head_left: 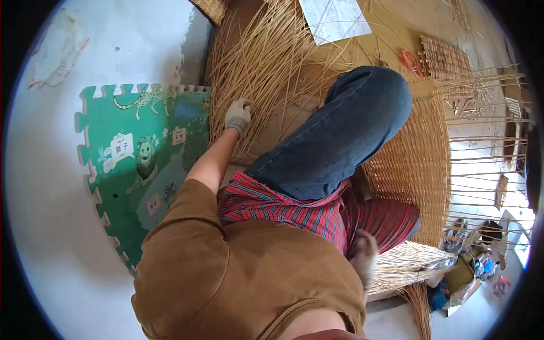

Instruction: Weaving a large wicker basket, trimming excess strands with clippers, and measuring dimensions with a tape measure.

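Observation:
My left hand (238, 115), in a white glove, is at the near-left edge of a large loose heap of tan wicker rods (266, 51). Its fingers are curled in; whether a rod is between them is too small to make out. My right hand (364, 255), also gloved, hangs beside my right side near a bundle of pale rods (399, 266). Motion smears its fingers. To the right of my raised knee stands a woven wicker panel (416, 164), its long unwoven rods (481, 139) sticking out to the right.
A green foam puzzle mat (113, 187) with animal pictures lies at the left. Beyond my knee are a printed paper sheet (335, 20), orange-handled scissors (412, 62) and a smaller woven piece (445, 56). Bags and assorted items (470, 275) crowd the lower right.

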`<state>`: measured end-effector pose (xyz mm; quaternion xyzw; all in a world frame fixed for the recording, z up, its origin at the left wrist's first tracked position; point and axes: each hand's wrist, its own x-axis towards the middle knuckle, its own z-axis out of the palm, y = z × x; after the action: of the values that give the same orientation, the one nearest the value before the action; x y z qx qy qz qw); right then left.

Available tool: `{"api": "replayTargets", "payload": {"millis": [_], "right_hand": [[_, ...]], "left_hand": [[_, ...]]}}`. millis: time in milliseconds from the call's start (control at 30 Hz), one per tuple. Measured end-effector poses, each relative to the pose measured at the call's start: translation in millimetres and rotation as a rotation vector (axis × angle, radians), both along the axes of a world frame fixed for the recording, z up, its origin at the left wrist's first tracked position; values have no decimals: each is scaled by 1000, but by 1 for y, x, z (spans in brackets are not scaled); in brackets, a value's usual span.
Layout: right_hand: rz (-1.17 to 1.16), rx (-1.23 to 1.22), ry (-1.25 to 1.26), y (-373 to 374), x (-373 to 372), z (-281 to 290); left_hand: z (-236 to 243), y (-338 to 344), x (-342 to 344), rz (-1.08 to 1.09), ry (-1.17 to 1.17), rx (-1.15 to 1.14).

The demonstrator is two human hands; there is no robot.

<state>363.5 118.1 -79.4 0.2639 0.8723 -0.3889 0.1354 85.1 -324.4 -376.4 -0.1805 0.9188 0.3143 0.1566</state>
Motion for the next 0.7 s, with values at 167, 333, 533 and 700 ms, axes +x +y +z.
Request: {"api": "replayTargets", "payload": {"millis": [167,333,533,700], "right_hand": [[69,378,129,-47,15,-4],[345,604,-16,-33,14,-2],[290,489,64,-38,-10,12],[276,376,88,-42,-30,17]], "left_hand": [[8,26,8,104,-38,-221],[-13,12,25,149,-99,-204],[11,27,-2,118,-88,-197],[8,22,-60,-27,-28,-246]]}}
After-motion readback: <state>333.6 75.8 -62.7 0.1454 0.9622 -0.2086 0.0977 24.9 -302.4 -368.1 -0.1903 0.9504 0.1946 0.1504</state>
